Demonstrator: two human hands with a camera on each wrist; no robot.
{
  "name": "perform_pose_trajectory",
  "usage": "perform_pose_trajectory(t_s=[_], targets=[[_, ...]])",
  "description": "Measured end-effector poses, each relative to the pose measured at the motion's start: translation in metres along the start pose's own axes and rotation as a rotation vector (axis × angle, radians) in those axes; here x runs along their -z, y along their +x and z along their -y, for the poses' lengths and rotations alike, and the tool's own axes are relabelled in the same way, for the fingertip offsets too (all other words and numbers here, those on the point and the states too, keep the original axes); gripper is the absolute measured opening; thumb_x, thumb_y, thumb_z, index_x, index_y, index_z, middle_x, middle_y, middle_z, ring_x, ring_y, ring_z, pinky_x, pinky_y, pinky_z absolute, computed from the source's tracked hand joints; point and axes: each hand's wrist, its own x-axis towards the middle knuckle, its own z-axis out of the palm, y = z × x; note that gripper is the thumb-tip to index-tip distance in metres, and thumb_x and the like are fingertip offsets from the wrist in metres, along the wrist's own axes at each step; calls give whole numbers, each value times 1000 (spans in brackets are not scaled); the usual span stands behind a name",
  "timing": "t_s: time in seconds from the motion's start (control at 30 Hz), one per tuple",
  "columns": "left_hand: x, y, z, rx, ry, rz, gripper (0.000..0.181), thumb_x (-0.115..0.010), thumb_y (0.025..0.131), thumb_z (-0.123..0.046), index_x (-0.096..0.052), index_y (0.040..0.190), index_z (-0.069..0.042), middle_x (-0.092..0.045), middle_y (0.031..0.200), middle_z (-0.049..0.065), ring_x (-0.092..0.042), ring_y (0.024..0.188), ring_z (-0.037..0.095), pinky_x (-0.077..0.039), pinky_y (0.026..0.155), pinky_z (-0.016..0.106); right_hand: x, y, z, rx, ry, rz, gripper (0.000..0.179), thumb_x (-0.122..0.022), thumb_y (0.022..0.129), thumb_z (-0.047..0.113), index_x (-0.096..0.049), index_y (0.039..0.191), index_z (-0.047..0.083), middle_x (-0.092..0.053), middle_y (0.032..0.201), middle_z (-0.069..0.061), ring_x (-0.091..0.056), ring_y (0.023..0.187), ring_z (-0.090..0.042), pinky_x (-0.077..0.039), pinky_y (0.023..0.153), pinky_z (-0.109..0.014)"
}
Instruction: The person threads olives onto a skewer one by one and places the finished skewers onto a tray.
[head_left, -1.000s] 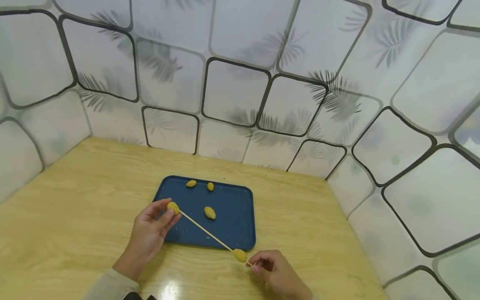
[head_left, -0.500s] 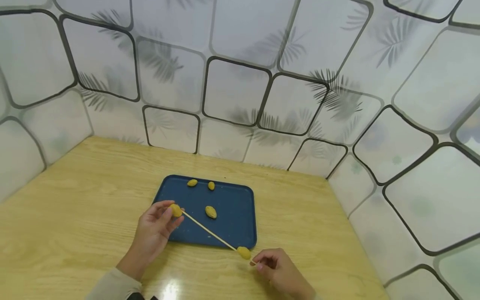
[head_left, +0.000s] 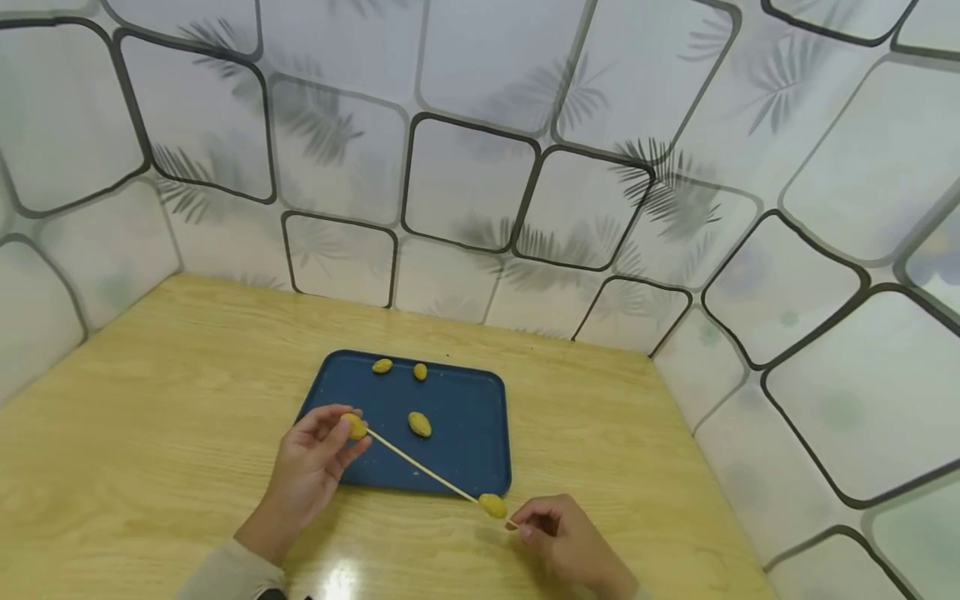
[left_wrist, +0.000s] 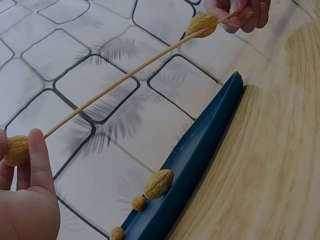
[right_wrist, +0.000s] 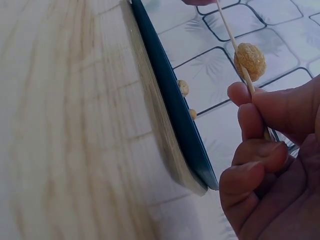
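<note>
A thin wooden skewer (head_left: 420,467) slants between the two hands above the near part of a blue tray (head_left: 468,433). The left hand (head_left: 303,467) holds a wrinkled yellow oval fruit (head_left: 354,427) between thumb and fingers at the skewer's left end. Toward the other end, a second wrinkled fruit (head_left: 492,506) sits on the skewer. Just beyond that fruit, the right hand (head_left: 566,537) pinches the skewer between thumb and forefinger; in the right wrist view the stick (right_wrist: 247,80) runs past the thumb into the curled fingers.
On the tray lie three more wrinkled fruits: a larger one (head_left: 420,424) in the middle and two smaller ones, a left fruit (head_left: 382,366) and a right fruit (head_left: 420,372), by the far rim. The wooden table (head_left: 600,417) meets patterned walls (head_left: 472,192) behind and at the sides.
Both hands have shifted slightly to the right with the skewer and its two fruits; the left hand has also come down a little. The fruits on the tray have stayed put.
</note>
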Motion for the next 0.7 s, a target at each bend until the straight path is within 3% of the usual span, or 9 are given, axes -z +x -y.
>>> perform_pose_trajectory(t_s=[0.37,0.7], targets=[[-4,-1,4,71,-49,-80,22,-48,99,6,-66,103,-4,-65,103,6,-66,95,16,-55,84,31,-2,2,4,31,-46,-34,14,-59,84,-13,-68,93,-8,-66,83,-24,-50,66,2,-45,52,-19],[-4,-3,2,187,-42,-129,24,-45,103,-4,-68,101,-11,-66,101,0,-65,96,14,-55,83,32,-7,4,1,86,-97,-83,18,-59,81,-17,-69,91,-6,-67,81,-20,-49,65,3,-46,50,-20]])
